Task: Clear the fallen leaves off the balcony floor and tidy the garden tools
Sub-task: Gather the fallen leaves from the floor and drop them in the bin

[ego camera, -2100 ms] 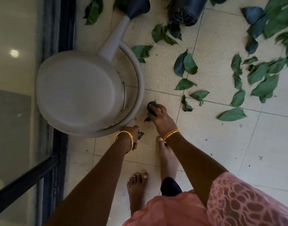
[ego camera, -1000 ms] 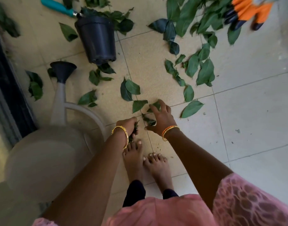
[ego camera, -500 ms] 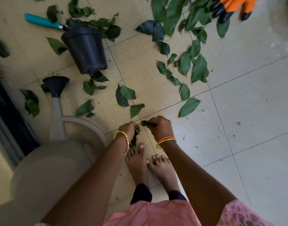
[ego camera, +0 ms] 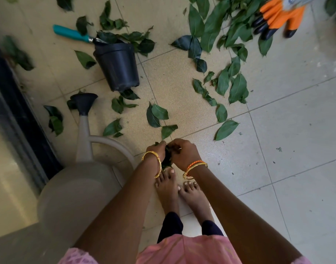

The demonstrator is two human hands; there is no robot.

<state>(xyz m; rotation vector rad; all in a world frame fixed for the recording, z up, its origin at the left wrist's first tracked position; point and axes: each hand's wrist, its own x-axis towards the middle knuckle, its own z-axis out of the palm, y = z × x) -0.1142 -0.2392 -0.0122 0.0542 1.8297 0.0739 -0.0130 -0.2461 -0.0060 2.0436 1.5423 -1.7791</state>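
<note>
My left hand (ego camera: 157, 151) grips a bunch of gathered leaves (ego camera: 166, 161) just above my toes. My right hand (ego camera: 184, 153) is pressed against it, fingers curled on the same bunch. Green leaves lie scattered over the beige tiles, the nearest (ego camera: 168, 130) just ahead of my hands and one (ego camera: 226, 129) to the right. A thick spread of leaves (ego camera: 230, 31) covers the far floor. A black plastic pot (ego camera: 117, 66) lies tipped over. A teal-handled tool (ego camera: 72, 33) sits behind it. Orange gloves (ego camera: 279, 16) lie at the far right.
A large grey watering can (ego camera: 75, 187) stands at my left, its spout pointing away to a black rose (ego camera: 84, 101). A dark door frame (ego camera: 16, 103) and glass run along the left edge. My bare feet (ego camera: 180, 191) stand under my hands. Pale tiles (ego camera: 296, 168) stretch to the right.
My right hand picked a leaf off the floor and brought it over to my left hand's bunch. The view shifted from the watering can towards the pot and gloves.
</note>
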